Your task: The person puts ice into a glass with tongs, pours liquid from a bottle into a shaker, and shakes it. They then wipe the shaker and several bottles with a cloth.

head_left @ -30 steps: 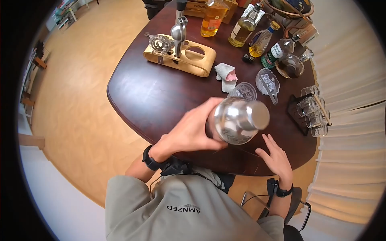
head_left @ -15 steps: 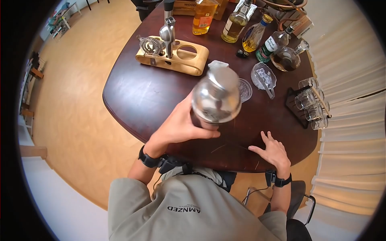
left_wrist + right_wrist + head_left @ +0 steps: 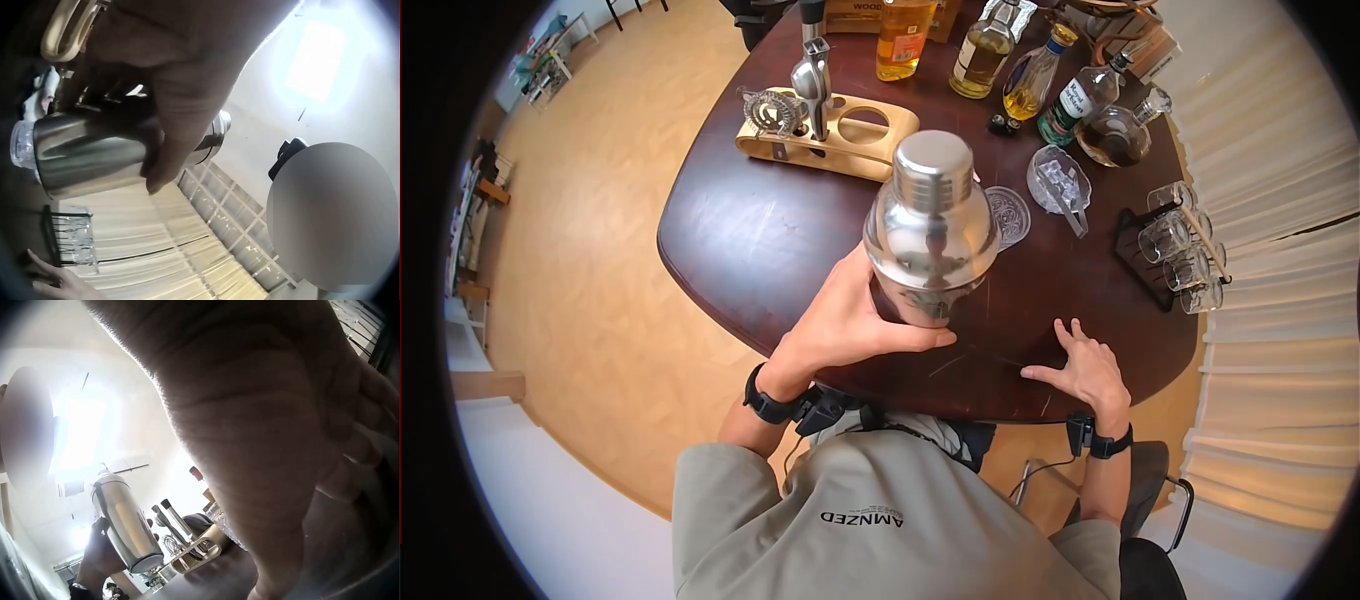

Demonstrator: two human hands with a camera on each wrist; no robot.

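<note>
A polished steel cocktail shaker (image 3: pixel 935 215) with its domed cap on is gripped by my left hand (image 3: pixel 830 315), thumb along the near side and fingers wrapped behind it. In the right wrist view the shaker (image 3: pixel 125 522) is held up above the tabletop, slightly tilted. My right hand (image 3: pixel 1090 368) rests near the table's front edge with fingers spread, holding nothing. Behind the shaker, a cut-glass tumbler (image 3: pixel 1008 217) is partly covered in the head view. A glass ice bowl (image 3: pixel 1058 182) with tongs lies farther right.
A bamboo stand (image 3: pixel 855 145) carries a strainer (image 3: pixel 774 114) and other bar tools at the back left. Several liquor bottles (image 3: pixel 983 52) line the table's far side. On the right stands a black rack (image 3: pixel 1142 255) of glass mugs, near the curtain (image 3: pixel 1260 300).
My left hand has carried the shaker leftward, and it has swung from leaning right to nearly upright. The right hand stays by the front edge, almost still.
</note>
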